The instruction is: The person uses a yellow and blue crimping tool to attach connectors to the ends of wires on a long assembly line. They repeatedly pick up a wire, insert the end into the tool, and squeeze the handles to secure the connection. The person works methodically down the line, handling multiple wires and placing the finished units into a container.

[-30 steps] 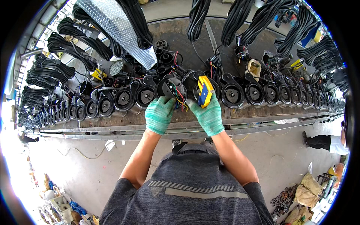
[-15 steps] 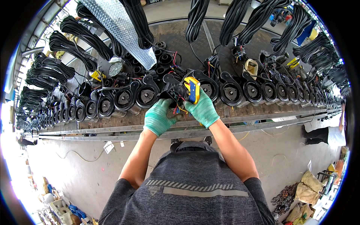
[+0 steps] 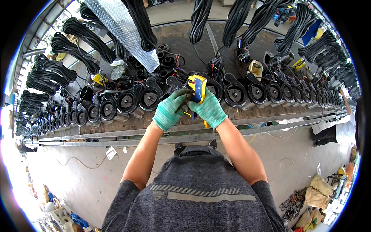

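Note:
My right hand (image 3: 210,111), in a green knit glove, is closed round a yellow-and-blue hand tool that looks like a wire stripper (image 3: 200,89). The tool's head points away from me, and a yellow handle end shows below the hand. My left hand (image 3: 168,113), gloved alike, has its fingers pinched together against the tool's left side; what they hold is hidden. A bit of yellow wire (image 3: 187,113) shows between the hands. Just beyond them stands a row of black round motor-like housings (image 3: 150,97), partly covered by my hands.
Bundles of black cable (image 3: 201,21) hang along the far side of the long bench (image 3: 174,33). A strip of bubble wrap (image 3: 125,33) slants down at the left. Black cup-shaped parts (image 3: 168,62) lie behind the housings. Another person (image 3: 340,133) stands far right.
My left hand has risen and turned its fingers in to the tool. The dark part and the coloured wires seen between my hands are now mostly covered. The tool stays in my right hand.

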The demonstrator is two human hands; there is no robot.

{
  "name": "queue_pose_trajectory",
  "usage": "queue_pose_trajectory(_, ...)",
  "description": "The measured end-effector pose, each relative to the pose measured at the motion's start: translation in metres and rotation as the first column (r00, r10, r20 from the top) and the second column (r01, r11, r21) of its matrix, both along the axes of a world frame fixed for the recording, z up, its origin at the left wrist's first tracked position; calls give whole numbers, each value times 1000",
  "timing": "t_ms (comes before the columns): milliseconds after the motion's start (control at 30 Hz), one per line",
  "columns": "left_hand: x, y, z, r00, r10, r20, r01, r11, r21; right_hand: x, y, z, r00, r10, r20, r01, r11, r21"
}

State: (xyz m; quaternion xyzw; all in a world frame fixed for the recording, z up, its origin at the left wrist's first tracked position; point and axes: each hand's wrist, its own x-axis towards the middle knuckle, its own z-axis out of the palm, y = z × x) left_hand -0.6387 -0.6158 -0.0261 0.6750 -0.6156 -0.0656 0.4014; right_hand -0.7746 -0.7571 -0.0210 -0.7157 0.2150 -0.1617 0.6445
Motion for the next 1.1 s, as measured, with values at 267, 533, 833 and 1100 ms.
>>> queue_pose_trajectory(267,2,-7,-14,998,30,46,-32,999,44,-9,-7,15,996,-42,-79,37,997,-71)
queue_pose_trajectory(533,3,-7,-16,1000,-3,-23,4,1000,28,-15,-8,24,991,-123,-55,120,991,-54)
queue_pose_trajectory(833,10,-5,-13,945,1,-327,40,992,121,-9,-7,14,971,-182,158,167,981,101)
queue_pose_trajectory(1100,14,-1,-18,988,23,-150,-26,999,-20,-74,-2,11,998,-53,-37,64,793,606)
